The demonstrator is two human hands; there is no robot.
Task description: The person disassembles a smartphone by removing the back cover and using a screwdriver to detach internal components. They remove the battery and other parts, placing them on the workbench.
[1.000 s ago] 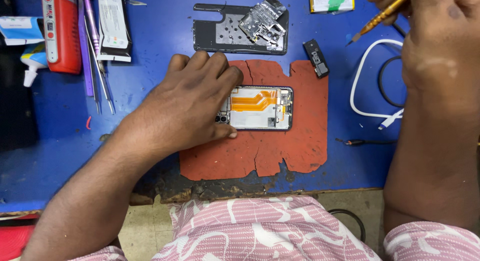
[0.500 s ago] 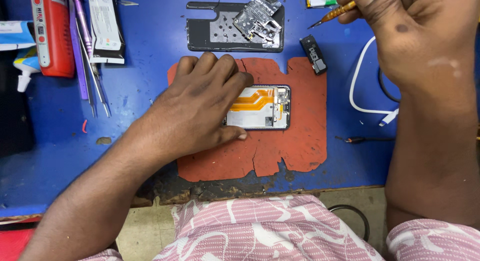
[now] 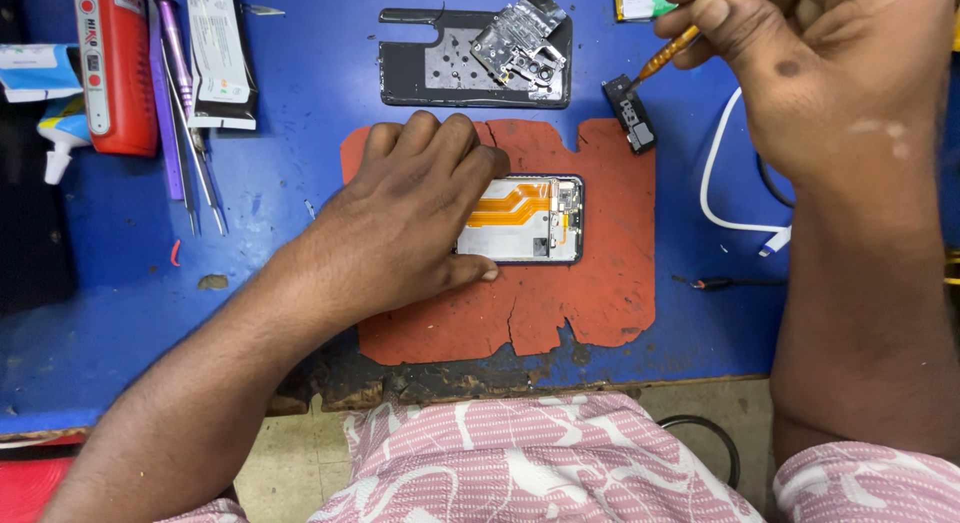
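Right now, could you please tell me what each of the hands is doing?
Left hand: open, flat, pressing on the opened phone.
Right hand: closed on an orange-handled screwdriver, its tip at a small black part.

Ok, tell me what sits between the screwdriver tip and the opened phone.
Only bare orange mat. The right hand holds the screwdriver over a small black part; the left hand covers the opened phone from the other side.
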